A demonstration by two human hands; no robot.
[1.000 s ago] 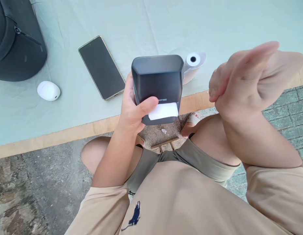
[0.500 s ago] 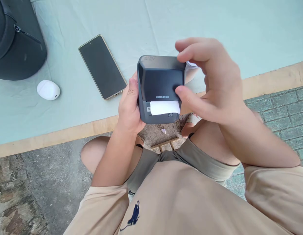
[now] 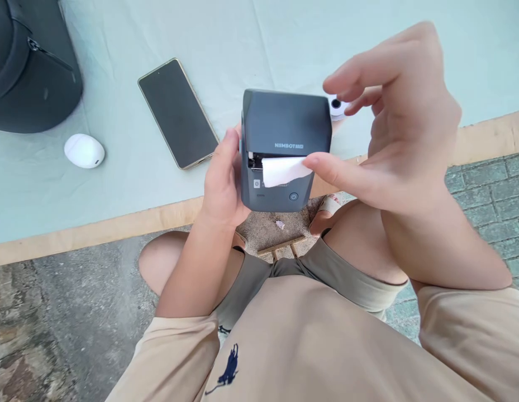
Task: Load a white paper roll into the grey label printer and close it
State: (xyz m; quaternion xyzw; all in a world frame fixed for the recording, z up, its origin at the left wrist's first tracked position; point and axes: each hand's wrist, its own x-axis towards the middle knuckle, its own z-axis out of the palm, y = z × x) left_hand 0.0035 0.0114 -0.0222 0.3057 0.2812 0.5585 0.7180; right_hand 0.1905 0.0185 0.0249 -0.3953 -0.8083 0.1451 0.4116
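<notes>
Both hands are up in front of the person's chest, over the lap. Left hand (image 3: 221, 181) is wrapped around the left side of a small dark grey label printer (image 3: 284, 148), gripping it and holding it in the air just past the near edge of the table (image 3: 117, 223). You can read NIIMBOT on the front, and there's a little round power button low on the front face.

Right hand (image 3: 393, 123) is mostly spread, fingers loose and fanned out, not clamped on anything. Its thumb tip sits right at the end of the white paper strip (image 3: 282, 170) that pokes out of the printer's slot. Looks like the thumb is touching the strip's right edge, but I honestly can't tell if anything is pinching it from behind.

Behind the printer, on the pale green cloth (image 3: 242, 44) covering the table, a white paper roll (image 3: 337, 106) peeks out between the printer and the right hand's fingers, mostly hidden. Off to the left lies a phone (image 3: 177, 111), screen dark, flat and at an angle. Further left is a small white egg-shaped case (image 3: 84, 151), and a black bag (image 3: 31, 67) fills the top left corner.

Person is seated in a beige shirt and khaki shorts, knees showing, with rough stone and brick paving under them.
</notes>
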